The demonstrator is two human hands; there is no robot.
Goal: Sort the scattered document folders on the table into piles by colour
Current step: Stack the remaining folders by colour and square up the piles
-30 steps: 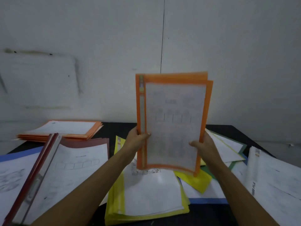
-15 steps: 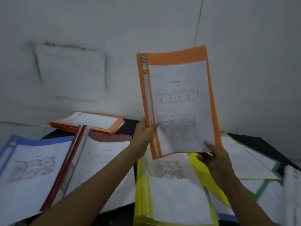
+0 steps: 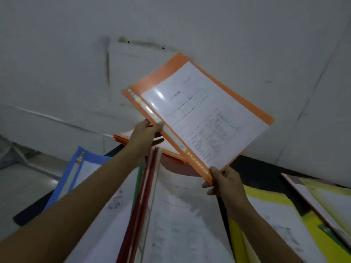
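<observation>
- I have the orange folder [image 3: 199,118] lifted clear of the worktop [image 3: 262,168]. It is tilted, with its printed sheet facing me, in front of the wall [image 3: 57,63].
- My left hand [image 3: 145,135] pinches the spine edge about midway, thumb on the front. The folder hides what the other digits do.
- My right hand [image 3: 226,182] grips the lower corner, its fingers [image 3: 209,185] curled round the edge.
- Done so far, as I judge it: an orange pile [image 3: 123,136] lies at the far side of the worktop, partly hidden behind my left hand. The folder I hold belongs on it.
- The yellow folders [image 3: 266,196] sit together at my near right. I cannot tell whether they make a squared pile or a loose heap.
- Not yet sorted: a blue folder [image 3: 76,168] at my left and a red folder [image 3: 146,196] under my forearms overlap. A thin green edge [image 3: 137,186] shows between them.
- More mixed folders overlap at the far right edge of the view.
- I'd put the sorting somewhere near the middle: one colour is plainly started and several are unseparated.
</observation>
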